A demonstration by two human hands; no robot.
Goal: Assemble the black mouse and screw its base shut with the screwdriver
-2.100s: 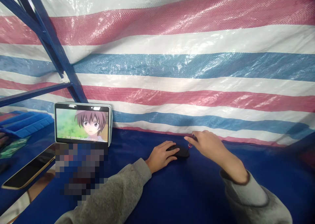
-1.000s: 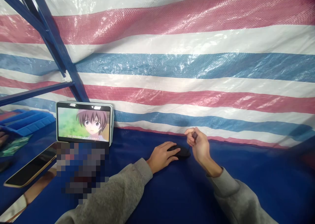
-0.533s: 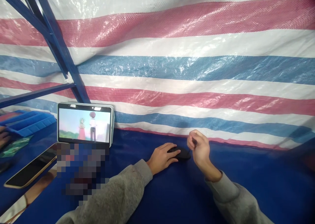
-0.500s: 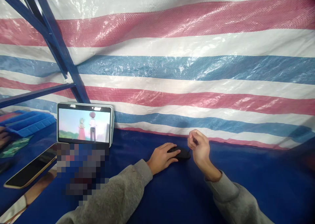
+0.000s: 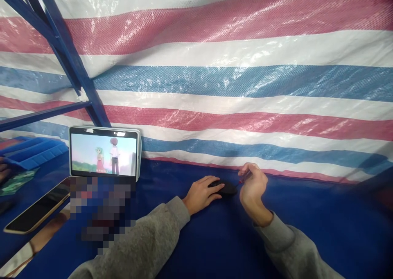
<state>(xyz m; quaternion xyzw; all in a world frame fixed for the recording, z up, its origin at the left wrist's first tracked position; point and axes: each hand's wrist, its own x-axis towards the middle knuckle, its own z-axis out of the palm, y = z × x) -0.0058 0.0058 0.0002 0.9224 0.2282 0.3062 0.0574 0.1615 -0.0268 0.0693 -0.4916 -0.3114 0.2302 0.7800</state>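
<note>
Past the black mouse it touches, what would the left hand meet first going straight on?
Probably the right hand or the thin tool by it; depth leaves unclear which comes first.

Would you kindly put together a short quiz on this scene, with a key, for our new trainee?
1. Multiple choice. What is under the left hand?
A) a smartphone
B) a black computer mouse
C) a blue compartment tray

2. True or false: the tablet lies flat, face down, on the blue table surface.

3. Open question. What colour shows on the thin tool beside the fingers of the right hand?

Key:
1. B.
2. False; it stands propped up with its lit screen showing.
3. Red; most of the tool is hidden by the hand.
</note>
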